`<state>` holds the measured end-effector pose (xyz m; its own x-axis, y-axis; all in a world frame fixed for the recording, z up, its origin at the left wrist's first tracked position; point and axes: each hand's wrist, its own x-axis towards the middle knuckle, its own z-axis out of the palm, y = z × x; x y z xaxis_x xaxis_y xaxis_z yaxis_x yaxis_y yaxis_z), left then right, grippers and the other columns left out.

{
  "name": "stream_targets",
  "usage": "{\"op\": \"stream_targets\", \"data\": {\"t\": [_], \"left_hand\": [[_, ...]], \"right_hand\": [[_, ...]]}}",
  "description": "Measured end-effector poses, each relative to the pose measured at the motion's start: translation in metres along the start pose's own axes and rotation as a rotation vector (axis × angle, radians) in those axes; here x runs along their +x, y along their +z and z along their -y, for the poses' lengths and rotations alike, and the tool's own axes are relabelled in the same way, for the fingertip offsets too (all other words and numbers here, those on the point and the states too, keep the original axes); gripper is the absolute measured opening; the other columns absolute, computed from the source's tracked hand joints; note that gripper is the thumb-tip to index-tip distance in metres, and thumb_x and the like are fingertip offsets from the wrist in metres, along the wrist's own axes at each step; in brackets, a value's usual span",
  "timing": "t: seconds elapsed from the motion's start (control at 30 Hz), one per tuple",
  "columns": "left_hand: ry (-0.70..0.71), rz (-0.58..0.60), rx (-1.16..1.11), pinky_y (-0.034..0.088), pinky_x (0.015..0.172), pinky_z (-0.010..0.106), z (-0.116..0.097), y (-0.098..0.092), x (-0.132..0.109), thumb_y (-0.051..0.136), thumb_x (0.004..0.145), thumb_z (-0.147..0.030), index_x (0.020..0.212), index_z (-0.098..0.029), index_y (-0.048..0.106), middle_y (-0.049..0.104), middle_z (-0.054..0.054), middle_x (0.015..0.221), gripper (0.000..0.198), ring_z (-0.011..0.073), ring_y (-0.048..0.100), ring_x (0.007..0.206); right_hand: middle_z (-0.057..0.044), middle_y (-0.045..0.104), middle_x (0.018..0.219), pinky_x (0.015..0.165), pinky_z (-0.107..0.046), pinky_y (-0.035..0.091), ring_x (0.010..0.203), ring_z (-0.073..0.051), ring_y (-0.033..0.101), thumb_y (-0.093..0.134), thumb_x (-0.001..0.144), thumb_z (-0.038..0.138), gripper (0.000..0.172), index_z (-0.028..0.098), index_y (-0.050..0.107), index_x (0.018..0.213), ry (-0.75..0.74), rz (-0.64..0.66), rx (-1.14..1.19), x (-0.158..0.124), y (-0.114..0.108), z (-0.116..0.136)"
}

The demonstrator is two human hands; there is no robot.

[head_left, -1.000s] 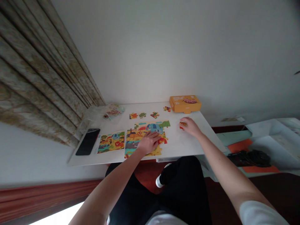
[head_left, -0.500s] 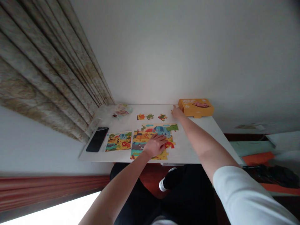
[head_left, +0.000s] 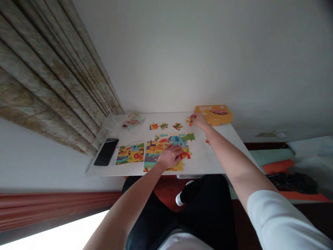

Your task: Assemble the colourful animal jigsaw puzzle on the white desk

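Note:
My left hand (head_left: 171, 155) lies flat with its fingers stretched over a partly joined jigsaw puzzle (head_left: 152, 157) of colourful animals, covering part of it. An elephant and a lion show around the fingers. At the back of the table, my right hand (head_left: 199, 120) is closed with its fingertips on a small red and yellow puzzle piece (head_left: 190, 122), just left of the yellow box. Loose to the left of that hand are an orange piece (head_left: 154, 126), a green piece (head_left: 163, 126) and a multicoloured piece (head_left: 178, 126). Another piece (head_left: 207, 141) is partly hidden by my right forearm.
The yellow puzzle box (head_left: 221, 116) stands against the wall at the back right. A picture card (head_left: 130, 153) lies left of the puzzle, beside a black phone (head_left: 106, 152). A clear plastic bag (head_left: 134, 119) sits at the back left, near the curtain (head_left: 85, 76).
My right hand has turned and its fingers have closed on a puzzle piece that now shows at the fingertips. Another piece has come into sight beside the forearm. The left hand stays on the puzzle.

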<state>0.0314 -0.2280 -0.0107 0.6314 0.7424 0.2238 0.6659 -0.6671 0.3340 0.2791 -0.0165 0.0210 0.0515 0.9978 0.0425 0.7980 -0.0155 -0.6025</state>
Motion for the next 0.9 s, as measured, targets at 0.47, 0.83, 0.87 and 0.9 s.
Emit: {"op": "stream_targets", "data": {"t": [0.47,0.83,0.87,0.9], "left_hand": [[0.103,0.038,0.201,0.046,0.113,0.049,0.000,0.002,0.005,0.058,0.102,-0.025,0.128,-0.023,0.070,0.068,0.010,0.139,0.029,0.0266,0.062,0.129],[-0.056,-0.054,0.101,0.038,0.122,0.054,-0.031,0.017,-0.005,0.049,0.106,-0.029,0.132,-0.025,0.069,0.066,0.010,0.143,0.033,0.0265,0.058,0.137],[-0.064,-0.061,0.086,0.036,0.123,0.054,-0.032,0.017,-0.007,0.049,0.106,-0.031,0.133,-0.026,0.068,0.065,0.009,0.144,0.034,0.0261,0.057,0.138],[-0.070,-0.063,0.074,0.036,0.124,0.054,-0.032,0.017,-0.009,0.049,0.106,-0.032,0.134,-0.026,0.068,0.065,0.009,0.144,0.034,0.0255,0.056,0.139]], "right_hand": [[-0.008,0.078,0.086,0.075,-0.037,0.057,0.080,-0.025,0.073,0.070,0.081,0.072,0.056,0.020,0.074,0.103,-0.057,-0.088,0.636,-0.221,0.027,-0.058],[-0.011,0.076,0.096,0.086,-0.041,0.057,0.082,-0.025,0.069,0.058,0.095,0.042,0.026,0.022,0.074,0.100,-0.197,-0.148,0.198,-0.221,0.032,-0.052],[-0.011,0.075,0.097,0.087,-0.042,0.057,0.085,-0.026,0.069,0.058,0.096,0.040,0.024,0.022,0.074,0.100,-0.206,-0.158,0.173,-0.221,0.033,-0.051],[-0.012,0.074,0.098,0.088,-0.043,0.057,0.088,-0.027,0.069,0.057,0.096,0.038,0.024,0.022,0.074,0.101,-0.211,-0.172,0.152,-0.222,0.033,-0.051]]}}
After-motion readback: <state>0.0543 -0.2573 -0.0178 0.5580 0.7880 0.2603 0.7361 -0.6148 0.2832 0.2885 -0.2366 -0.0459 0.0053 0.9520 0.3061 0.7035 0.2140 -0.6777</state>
